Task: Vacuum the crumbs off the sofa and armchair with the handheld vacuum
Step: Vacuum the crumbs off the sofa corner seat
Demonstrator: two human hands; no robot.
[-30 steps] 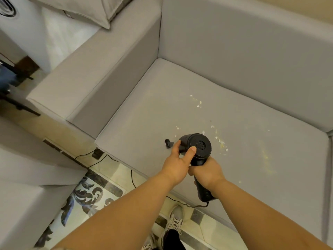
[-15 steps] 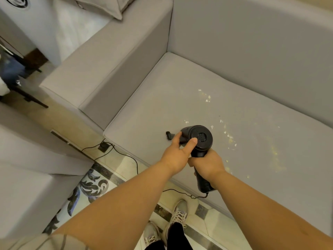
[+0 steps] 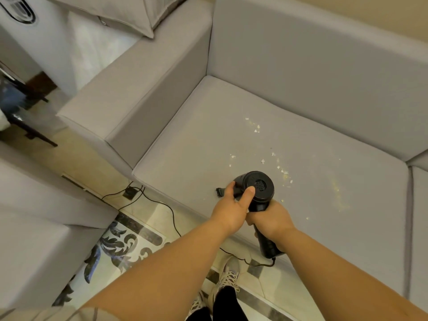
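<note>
Head view, from the left: a grey armchair (image 3: 34, 239) fills the lower-left corner, its seat edge running toward a patterned floor tile (image 3: 120, 246). Between the armchair and the sofa lies a strip of open floor, crossed by a thin black cable (image 3: 162, 205) that leads from a floor socket (image 3: 129, 193) just beside the sofa's front corner. Above that, the sofa's armrest (image 3: 139, 84) runs up toward a grey pillow (image 3: 129, 12) resting on its far end. The sofa seat cushion (image 3: 208, 140) is bare along its left side and front edge, with free room between the armrest's inner wall and the hands.

The left hand (image 3: 231, 209) cups the barrel of the black handheld vacuum (image 3: 257, 188), thumb pressed on the round rear cap, fingers curled around the front, where a small black nozzle tip (image 3: 220, 192) pokes out over the cushion near its front edge. The right hand (image 3: 271, 218) is clenched around the vacuum's handle, whose lower end hangs past the cushion's front edge. Pale crumbs (image 3: 283, 172) are scattered on the cushion just right of the vacuum and further back toward the backrest (image 3: 312, 72), with a yellowish dusting further right. At far right, a seam marks the next seat cushion (image 3: 420, 228).
</note>
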